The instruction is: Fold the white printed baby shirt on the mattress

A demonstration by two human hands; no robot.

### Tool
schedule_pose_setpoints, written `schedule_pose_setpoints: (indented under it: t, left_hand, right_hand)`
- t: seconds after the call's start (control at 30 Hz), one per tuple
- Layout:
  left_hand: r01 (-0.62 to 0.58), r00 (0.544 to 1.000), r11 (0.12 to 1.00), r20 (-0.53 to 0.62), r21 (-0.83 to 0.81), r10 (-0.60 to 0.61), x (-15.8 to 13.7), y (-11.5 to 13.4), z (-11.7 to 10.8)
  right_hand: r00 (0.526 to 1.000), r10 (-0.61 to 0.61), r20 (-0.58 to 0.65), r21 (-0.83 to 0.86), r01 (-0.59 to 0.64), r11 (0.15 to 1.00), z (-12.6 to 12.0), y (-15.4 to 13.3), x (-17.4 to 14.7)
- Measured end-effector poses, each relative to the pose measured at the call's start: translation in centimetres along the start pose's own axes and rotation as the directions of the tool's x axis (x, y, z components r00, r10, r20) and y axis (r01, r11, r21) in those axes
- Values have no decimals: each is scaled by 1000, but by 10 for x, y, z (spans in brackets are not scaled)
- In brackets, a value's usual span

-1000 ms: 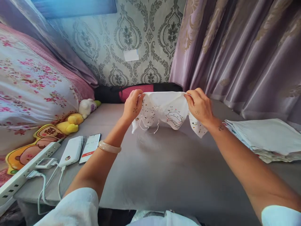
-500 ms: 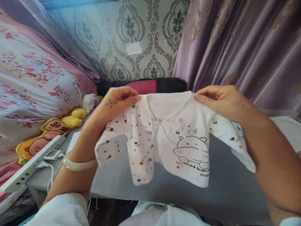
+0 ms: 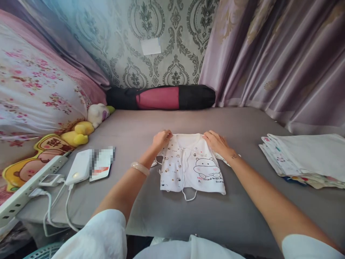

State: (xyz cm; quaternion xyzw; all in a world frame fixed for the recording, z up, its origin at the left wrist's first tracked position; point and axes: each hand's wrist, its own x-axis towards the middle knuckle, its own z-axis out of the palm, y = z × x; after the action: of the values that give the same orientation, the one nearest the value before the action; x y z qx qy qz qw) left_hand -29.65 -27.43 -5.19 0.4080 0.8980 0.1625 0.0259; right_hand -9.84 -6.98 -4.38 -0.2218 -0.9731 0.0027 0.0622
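Observation:
A small white baby shirt (image 3: 191, 165) with a cartoon hippo and little brown prints lies spread on the grey bed surface (image 3: 172, 219). Its neckline points away from me, and a thin white tie loops out past the bottom hem. My left hand (image 3: 162, 139) pinches the shirt at its left shoulder. At the other shoulder, my right hand (image 3: 217, 142) has its fingers closed on the cloth. Both sleeves are partly hidden by my hands and forearms.
A stack of folded cloths (image 3: 307, 158) lies at the right. On the left are a power strip (image 3: 32, 190), a white power bank (image 3: 79, 167) with cables, a phone (image 3: 102, 165) and plush toys (image 3: 81, 133). A black and red rolled bag (image 3: 159, 98) lies along the wall.
Both hands have lowered the shirt from mid-air and moved it forward onto the grey surface, where it now lies flat. The folded stack and the phone have come into fuller view.

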Motion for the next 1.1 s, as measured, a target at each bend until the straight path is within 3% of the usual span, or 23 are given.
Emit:
schedule_pose_setpoints:
  t: [0.4,0.63,0.83,1.0,1.1]
  left_hand:
    - [100,995,991,4,84,-100,46,-5,17]
    - [104,994,988,7,118,-105,81,-9,24]
    - [95,995,985,-3,142,-95,92,-7,27]
    - [161,986,982,34,101,-165,93,-12,24]
    - [244,962,969,132,-41,-237,92,-26,13]
  right_hand:
    - [998,58,40,38,-60,997,20,3,41]
    - [995,63,79,32,-65,997,24,4,68]
    - [994,75,75,36,-78,996,32,6,82]
    - [986,141,90,122,-151,981,37,8,82]
    - [976,187,111,220,-208,953,37,21,78]
